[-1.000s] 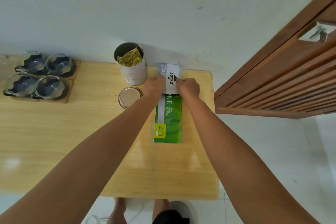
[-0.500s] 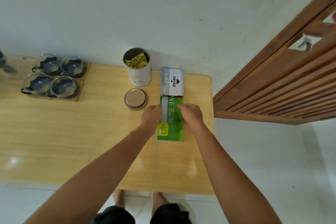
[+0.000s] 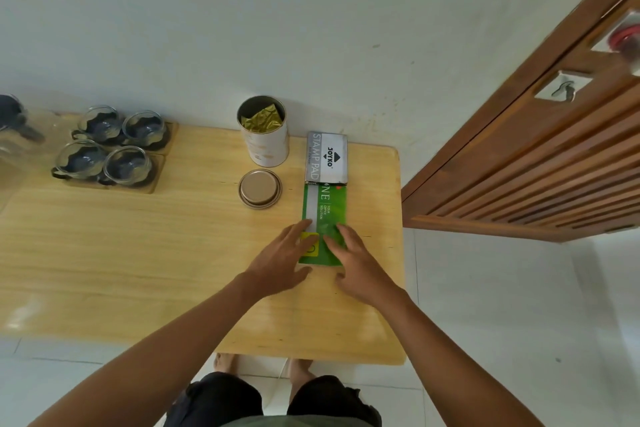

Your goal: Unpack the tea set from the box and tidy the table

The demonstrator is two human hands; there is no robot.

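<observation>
Two hands, left (image 3: pixel 280 262) and right (image 3: pixel 358 267), lay spread and ungripping on the green packet (image 3: pixel 323 218) at the counter's (image 3: pixel 138 253) three o'clock edge, where a careless shove could knock off the stamp-pad tin (image 3: pixel 327 157) at twelve.

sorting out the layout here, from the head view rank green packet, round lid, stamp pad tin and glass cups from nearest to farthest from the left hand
1. Green packet: under the left hand's fingertips, at the table's right end.
2. Round lid: just beyond the hand, slightly left.
3. Stamp pad tin: beyond the packet, by the wall.
4. Glass cups: far left, on wooden coasters.
</observation>
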